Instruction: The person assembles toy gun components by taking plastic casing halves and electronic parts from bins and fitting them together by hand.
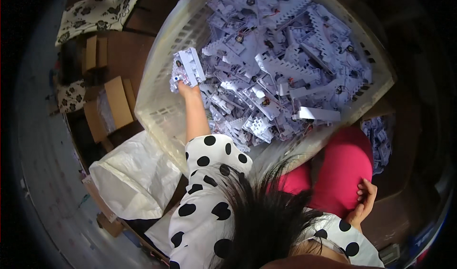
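Note:
My left hand [188,90] reaches over the left side of a large white plastic basket [164,85]. Its fingers are closed on a white plastic part [189,65] with a ribbed, boxy shape and small dark and reddish bits on it. The fingers lie partly hidden beneath that part. A heap of similar white plastic parts [276,66], many with toothed edges, thin wires and small round metal pieces, fills the basket. My right hand [365,204] rests on my pink-clad leg [346,169], its fingers apart and nothing visible in them.
A crumpled white sack [135,176] lies left of the basket. Beyond it stand open cardboard boxes [119,100] and a flower-patterned cloth [97,14]. Right of my leg, another container holds more white parts [379,143]. Dark hair [271,221] hangs across the lower middle.

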`<act>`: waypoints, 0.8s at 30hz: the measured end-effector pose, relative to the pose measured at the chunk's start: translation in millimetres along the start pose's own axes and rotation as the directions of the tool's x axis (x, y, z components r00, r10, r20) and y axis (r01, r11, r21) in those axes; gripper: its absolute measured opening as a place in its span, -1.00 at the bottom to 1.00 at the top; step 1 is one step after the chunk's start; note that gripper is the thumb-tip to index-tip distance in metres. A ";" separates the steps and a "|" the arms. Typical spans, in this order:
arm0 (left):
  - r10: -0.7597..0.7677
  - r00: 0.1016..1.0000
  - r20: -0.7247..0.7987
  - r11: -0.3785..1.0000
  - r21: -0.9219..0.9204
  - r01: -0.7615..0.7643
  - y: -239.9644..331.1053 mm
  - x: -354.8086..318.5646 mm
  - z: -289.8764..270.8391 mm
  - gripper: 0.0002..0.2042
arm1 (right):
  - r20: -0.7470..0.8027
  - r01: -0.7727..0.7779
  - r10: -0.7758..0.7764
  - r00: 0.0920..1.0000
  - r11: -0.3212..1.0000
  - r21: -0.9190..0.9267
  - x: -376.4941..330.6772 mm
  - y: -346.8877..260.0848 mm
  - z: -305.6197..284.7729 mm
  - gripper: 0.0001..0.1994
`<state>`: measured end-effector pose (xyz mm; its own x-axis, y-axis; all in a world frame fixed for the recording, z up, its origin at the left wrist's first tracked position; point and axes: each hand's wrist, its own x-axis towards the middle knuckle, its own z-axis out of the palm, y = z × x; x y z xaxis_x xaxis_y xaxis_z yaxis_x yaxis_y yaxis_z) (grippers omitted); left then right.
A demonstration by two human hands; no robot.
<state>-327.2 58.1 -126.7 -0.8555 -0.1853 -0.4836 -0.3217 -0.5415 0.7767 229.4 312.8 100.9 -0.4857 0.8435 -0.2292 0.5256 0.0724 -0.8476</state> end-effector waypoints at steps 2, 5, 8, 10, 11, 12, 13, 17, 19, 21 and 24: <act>0.096 0.994 -0.058 0.995 -0.007 -0.097 -5.7 14.5 -31.2 -0.60 | 0.021 0.009 -0.008 1.000 1.000 -0.026 -0.2 -0.6 -2.3 -0.21; 0.142 0.980 -0.139 0.989 -0.031 -0.147 -16.6 51.4 -102.1 -0.63 | -0.024 0.025 -0.028 0.999 0.996 -0.086 -3.1 4.5 -6.2 -0.21; 0.134 0.966 -0.221 0.991 0.002 -0.137 -37.2 53.3 -129.2 -0.64 | -0.003 0.048 -0.049 0.999 0.985 -0.165 -1.9 12.3 -6.5 -0.21; 0.174 0.950 -0.258 0.985 0.064 -0.163 -33.3 66.4 -141.9 -0.64 | 0.004 0.043 -0.043 0.999 0.987 -0.157 1.3 13.4 -7.7 -0.23; 0.177 0.947 -0.270 0.983 0.087 -0.159 -40.3 68.4 -146.5 -0.64 | 0.004 0.062 -0.062 0.998 0.981 -0.185 1.6 11.9 -8.3 -0.24; 0.182 0.943 -0.279 0.981 0.113 -0.156 -46.7 70.7 -150.0 -0.64 | 0.004 0.079 -0.080 0.997 0.974 -0.211 1.6 11.9 -9.1 -0.25; 0.188 0.939 -0.287 0.978 0.139 -0.153 -52.7 73.3 -152.0 -0.65 | 0.018 0.088 -0.086 0.996 0.978 -0.190 0.9 15.2 -12.6 -0.31; 0.233 0.915 -0.329 0.954 0.259 -0.150 -59.1 68.0 -183.9 -0.65 | 0.020 0.227 -0.226 0.974 0.971 -0.071 -1.3 48.8 -29.8 -0.40; 0.246 0.911 -0.331 0.937 0.320 -0.137 -67.1 62.1 -197.5 -0.65 | 0.024 0.296 -0.295 0.955 0.953 -0.064 -2.6 64.9 -42.2 -0.41; 0.273 0.902 -0.334 0.912 0.387 -0.133 -64.4 47.2 -216.5 -0.65 | 0.050 0.440 -0.438 0.897 0.898 -0.022 11.0 92.0 -61.2 -0.42; 0.313 0.886 -0.343 0.865 0.487 -0.117 -53.7 14.8 -250.9 -0.65 | 0.087 0.628 -0.630 0.772 0.777 0.049 17.6 121.3 -62.4 -0.43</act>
<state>-220.8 -121.3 -276.9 -0.7193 -0.6145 -0.3240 -0.3764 -0.0473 0.9253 328.1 369.6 23.9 -0.7666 0.5594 0.3154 0.0691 0.5602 -0.8255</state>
